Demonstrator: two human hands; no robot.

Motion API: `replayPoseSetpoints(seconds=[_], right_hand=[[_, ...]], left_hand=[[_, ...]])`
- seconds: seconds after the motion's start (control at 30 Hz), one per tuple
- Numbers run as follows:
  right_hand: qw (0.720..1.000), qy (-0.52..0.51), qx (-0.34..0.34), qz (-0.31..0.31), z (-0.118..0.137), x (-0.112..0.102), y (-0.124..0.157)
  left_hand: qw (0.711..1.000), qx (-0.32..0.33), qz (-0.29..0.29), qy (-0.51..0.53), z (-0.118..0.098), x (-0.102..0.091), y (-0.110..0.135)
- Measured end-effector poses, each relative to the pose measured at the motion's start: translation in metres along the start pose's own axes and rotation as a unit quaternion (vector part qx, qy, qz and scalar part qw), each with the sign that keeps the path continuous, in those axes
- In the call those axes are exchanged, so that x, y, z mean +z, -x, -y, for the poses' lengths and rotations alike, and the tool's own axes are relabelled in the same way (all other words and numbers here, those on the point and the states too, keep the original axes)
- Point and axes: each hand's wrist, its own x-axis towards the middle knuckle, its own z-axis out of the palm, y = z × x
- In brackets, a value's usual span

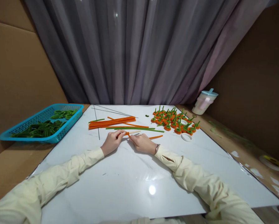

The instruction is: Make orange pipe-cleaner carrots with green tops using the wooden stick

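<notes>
An orange pipe cleaner (157, 137) runs between my two hands at the middle of the table, its loose end sticking out past the right one. My left hand (113, 141) is closed in a pinch at a thin pale stick (135, 132), around which a short orange coil (127, 133) is wound. Close beside it, my right hand (141, 143) has its fingers closed on the pipe cleaner. Just beyond the hands lie several green pipe cleaners (137, 128) and a bundle of orange pipe cleaners (111, 123). The fingertips hide part of the coil.
Several small orange pieces with green stems (167, 127) stand at the back right, near a white ring (186, 137). A blue basket (53, 137) holding green pieces (40, 129) is at the left. A lidded cup (203, 103) stands at the right. Thin dark rods (97, 124) lie at the back.
</notes>
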Motion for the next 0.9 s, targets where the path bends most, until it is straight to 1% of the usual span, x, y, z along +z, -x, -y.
replayPoseSetpoints(seconds=[0.1, 0.17, 0.33, 0.4, 0.47, 0.5, 0.57, 0.67, 0.77, 0.9], right_hand=[[0.999, 0.036, -0.040, 0.000, 0.000, -0.001, 0.000], [0.998, 0.037, -0.059, -0.005, 0.000, -0.001, 0.001], [0.997, 0.032, -0.069, -0.009, 0.000, -0.001, 0.002], [0.997, 0.035, -0.067, -0.013, 0.000, -0.001, 0.002], [0.997, 0.040, -0.065, -0.016, 0.000, 0.000, 0.002], [0.997, 0.044, -0.064, -0.016, 0.001, 0.000, 0.003], [0.996, 0.057, -0.063, -0.016, 0.001, -0.001, 0.003], [0.995, 0.072, -0.069, -0.022, 0.002, -0.002, 0.003], [0.994, 0.074, -0.076, -0.035, 0.002, -0.001, 0.003], [0.993, 0.071, -0.079, -0.053, 0.001, 0.001, 0.004]], left_hand=[[1.000, 0.002, 0.013, 0.009, 0.002, 0.000, 0.000], [1.000, 0.003, 0.024, 0.014, 0.002, -0.001, -0.001], [0.999, 0.007, 0.036, 0.013, -0.001, -0.003, -0.002], [0.998, -0.010, 0.046, 0.033, -0.001, -0.004, -0.003], [0.992, -0.053, 0.080, 0.083, 0.000, -0.005, -0.004], [0.984, -0.082, 0.104, 0.118, 0.001, -0.006, -0.004], [0.960, -0.135, 0.152, 0.193, 0.004, -0.008, -0.006], [0.919, -0.189, 0.207, 0.279, 0.009, -0.010, -0.009], [0.892, -0.214, 0.236, 0.321, 0.014, -0.012, -0.013], [0.876, -0.221, 0.256, 0.343, 0.018, -0.014, -0.015]])
